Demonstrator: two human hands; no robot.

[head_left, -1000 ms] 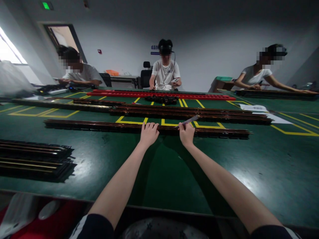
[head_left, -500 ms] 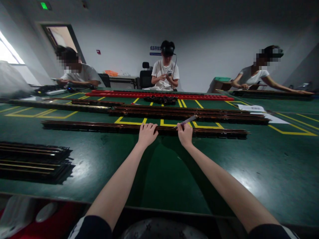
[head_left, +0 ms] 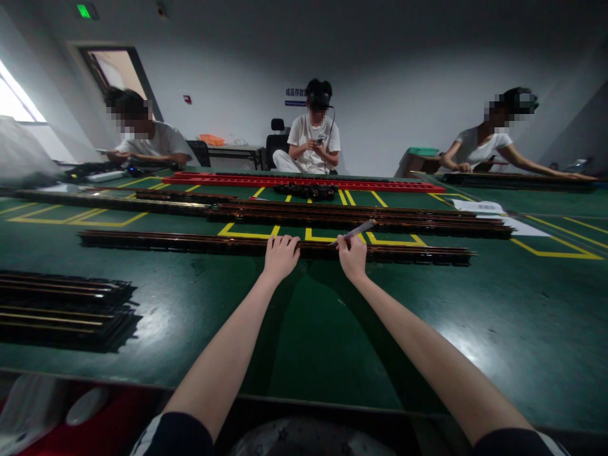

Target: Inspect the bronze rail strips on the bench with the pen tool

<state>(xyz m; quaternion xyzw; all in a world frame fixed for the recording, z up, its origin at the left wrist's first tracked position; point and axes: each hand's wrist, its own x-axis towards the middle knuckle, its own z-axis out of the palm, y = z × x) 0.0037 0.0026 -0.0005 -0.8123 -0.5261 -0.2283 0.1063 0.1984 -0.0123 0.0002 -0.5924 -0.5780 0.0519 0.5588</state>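
Observation:
A long dark strip (head_left: 166,241) with copper-coloured parts lies across the green table (head_left: 308,329) in front of me. My left hand (head_left: 280,256) rests on its middle, fingers laid flat and slightly spread over the strip. Just to the right, my right hand (head_left: 353,257) is closed round a thin silvery tool (head_left: 357,230) that points up and to the right, its lower end at the strip.
More long dark strips (head_left: 361,218) lie behind, a red strip (head_left: 304,183) further back, and a stack of strips (head_left: 61,307) at my near left. Yellow lines mark the table. Three other people sit at the far side. White paper (head_left: 479,206) lies at the right.
My hands and the strip stay where they were. The person opposite has raised both hands to something small held at the chest.

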